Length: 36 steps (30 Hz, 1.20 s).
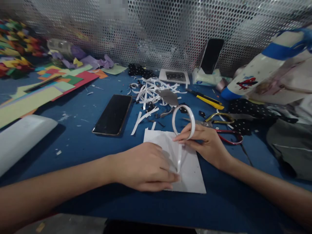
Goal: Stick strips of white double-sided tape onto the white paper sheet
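Note:
A sheet of white paper (193,172) lies on the blue table in front of me. My right hand (207,143) pinches a thin white roll of tape (192,122) between thumb and fingers, upright over the sheet's far edge. From the roll a narrow strip of tape (179,159) runs down toward me along the paper. My left hand (148,167) rests on the sheet's left part, palm down, its fingers stretched forward, a fingertip touching the near end of the strip. The underside of that hand is hidden.
Beyond the sheet lie curled white paper strips (146,91), a yellow cutter (209,101) and scissors (229,136). A black phone (113,113) lies left of them. Coloured paper (48,92) is at far left, a white bottle (253,71) at right, a perforated metal panel (156,32) behind.

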Motion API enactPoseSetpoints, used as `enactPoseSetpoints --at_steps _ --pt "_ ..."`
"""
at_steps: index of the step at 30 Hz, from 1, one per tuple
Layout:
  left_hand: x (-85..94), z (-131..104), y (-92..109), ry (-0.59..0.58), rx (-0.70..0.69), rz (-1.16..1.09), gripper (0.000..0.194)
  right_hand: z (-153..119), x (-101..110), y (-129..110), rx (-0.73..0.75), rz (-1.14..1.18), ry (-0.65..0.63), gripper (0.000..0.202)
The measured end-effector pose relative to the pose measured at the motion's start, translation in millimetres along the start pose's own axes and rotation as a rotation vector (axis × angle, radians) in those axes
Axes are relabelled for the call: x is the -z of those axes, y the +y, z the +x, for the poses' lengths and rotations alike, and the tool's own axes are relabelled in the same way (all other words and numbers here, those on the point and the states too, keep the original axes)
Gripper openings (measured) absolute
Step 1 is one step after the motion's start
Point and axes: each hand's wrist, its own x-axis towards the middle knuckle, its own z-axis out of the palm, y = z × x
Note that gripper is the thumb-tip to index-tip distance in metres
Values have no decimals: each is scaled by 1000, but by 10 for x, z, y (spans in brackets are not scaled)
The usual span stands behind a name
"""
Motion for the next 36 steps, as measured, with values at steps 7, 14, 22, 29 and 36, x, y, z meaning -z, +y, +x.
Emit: enactPoseSetpoints --at_steps 7,14,22,29,36 --pt "-15 -5 1 2 6 0 24 46 -76 82 19 -56 -55 16" --pt "-21 -5 9 0 13 3 23 23 -88 72 78 -216 -73 19" --pt "-28 -13 10 24 5 14 23 27 -107 46 139 -276 -50 30" --pt "-34 -19 25 48 23 11 22 32 -118 30 161 -292 -32 30" --pt "-26 -20 20 19 19 15 23 29 -113 38 166 -320 -48 30"
